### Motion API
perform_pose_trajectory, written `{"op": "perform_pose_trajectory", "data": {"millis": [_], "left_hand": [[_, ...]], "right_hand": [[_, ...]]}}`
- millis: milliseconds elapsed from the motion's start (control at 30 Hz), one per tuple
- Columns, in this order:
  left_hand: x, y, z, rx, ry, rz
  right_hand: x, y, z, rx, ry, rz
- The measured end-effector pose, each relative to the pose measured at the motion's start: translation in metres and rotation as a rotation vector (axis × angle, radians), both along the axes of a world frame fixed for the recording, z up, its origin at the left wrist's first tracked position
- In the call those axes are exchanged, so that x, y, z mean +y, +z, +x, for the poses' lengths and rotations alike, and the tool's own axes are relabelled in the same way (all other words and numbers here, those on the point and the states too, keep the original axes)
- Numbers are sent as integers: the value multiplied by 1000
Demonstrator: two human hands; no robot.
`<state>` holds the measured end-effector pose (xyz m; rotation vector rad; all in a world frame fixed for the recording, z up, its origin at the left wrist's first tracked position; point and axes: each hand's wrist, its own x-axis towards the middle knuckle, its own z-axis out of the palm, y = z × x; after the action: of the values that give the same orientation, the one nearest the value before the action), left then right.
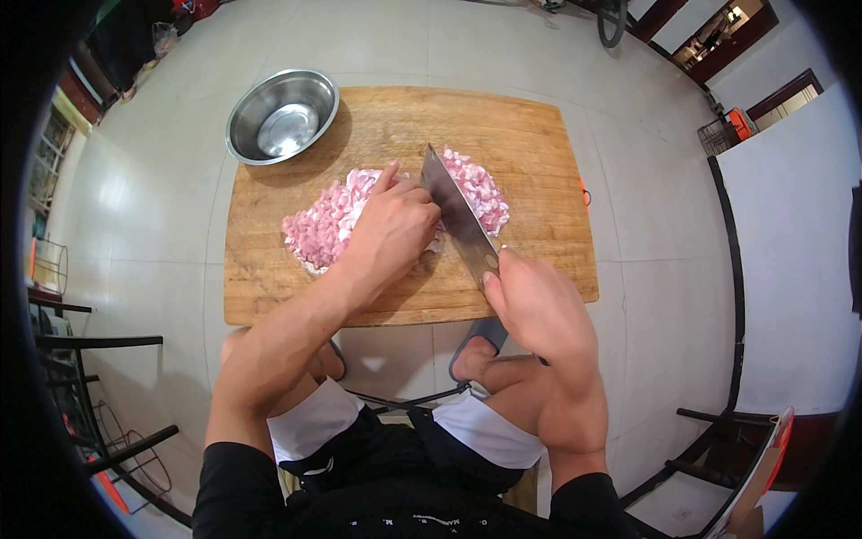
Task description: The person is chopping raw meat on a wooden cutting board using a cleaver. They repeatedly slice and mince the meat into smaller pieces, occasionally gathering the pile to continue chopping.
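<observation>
A broad-bladed cleaver (460, 208) stands edge-down on the wooden cutting board (530, 135), tilted slightly, with my right hand (536, 301) closed round its handle. Left of the blade, my left hand (395, 225) presses on diced pink and white meat. Its knuckles are bent close to the blade and one finger points up and away; the fingertips are mostly hidden. A wide pile of diced meat (319, 223) spreads out to the left of that hand. On the blade's other side lies a smaller pile of cut meat (485, 193).
A steel bowl (285, 121), shiny inside, rests over the board's far left corner. Black metal racks (108, 341) stand at the left, and a white panel (795, 260) rises at the right. My knees and slippers (476, 346) are just under the near edge.
</observation>
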<state>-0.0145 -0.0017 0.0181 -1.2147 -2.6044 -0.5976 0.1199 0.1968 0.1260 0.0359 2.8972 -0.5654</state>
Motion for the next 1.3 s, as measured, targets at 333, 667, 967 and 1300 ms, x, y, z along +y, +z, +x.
{"op": "perform_pose_trajectory", "data": {"millis": [333,667,967,1300], "left_hand": [[-1,1,1,5,-93,-51],[-4,-2,10,28,-4,12],[-5,-2,9,34,8,25],[-5,2,8,43,-38,0]], "right_hand": [[-30,-25,-57,38,-136,17],[38,-59,-74,-114,-385,-660],[18,-19,-27,135,-240,-196],[0,7,8,-91,-116,11]]}}
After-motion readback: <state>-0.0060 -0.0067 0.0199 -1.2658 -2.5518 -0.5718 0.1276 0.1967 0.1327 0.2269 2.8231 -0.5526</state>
